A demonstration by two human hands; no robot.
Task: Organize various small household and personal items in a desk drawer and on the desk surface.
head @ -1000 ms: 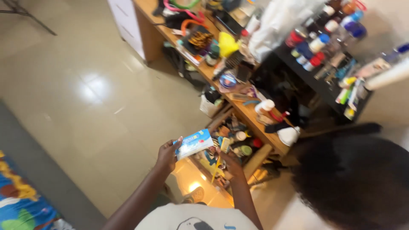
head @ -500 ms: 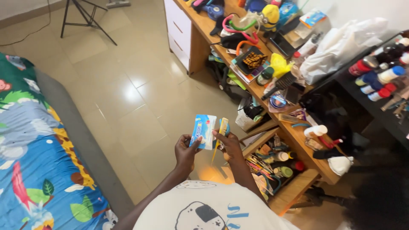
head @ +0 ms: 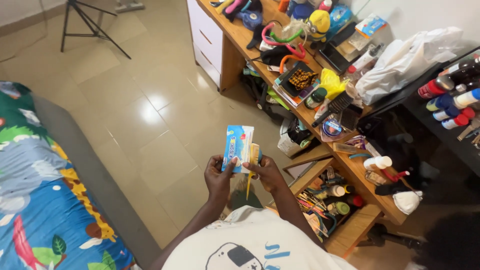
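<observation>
Raised slightly since before, the blue packet sits pinched in the left hand fingers while the right hand fingers clutch a yellow comb, which could slip from that crowded grip.

You wear a white T-shirt, seen below your 2 hands at the bottom of the view. Its chest print shows a rounded white shape with a dark outline and a dark patch inside, and 2 short blue strokes beside it on your right. The fabric is plain elsewhere, with soft folds near the collar. Both forearms are bare from shirt to wrist: no sleeves, watch or bracelet show. Your left hand and right hand wear no gloves or visible rings.
</observation>
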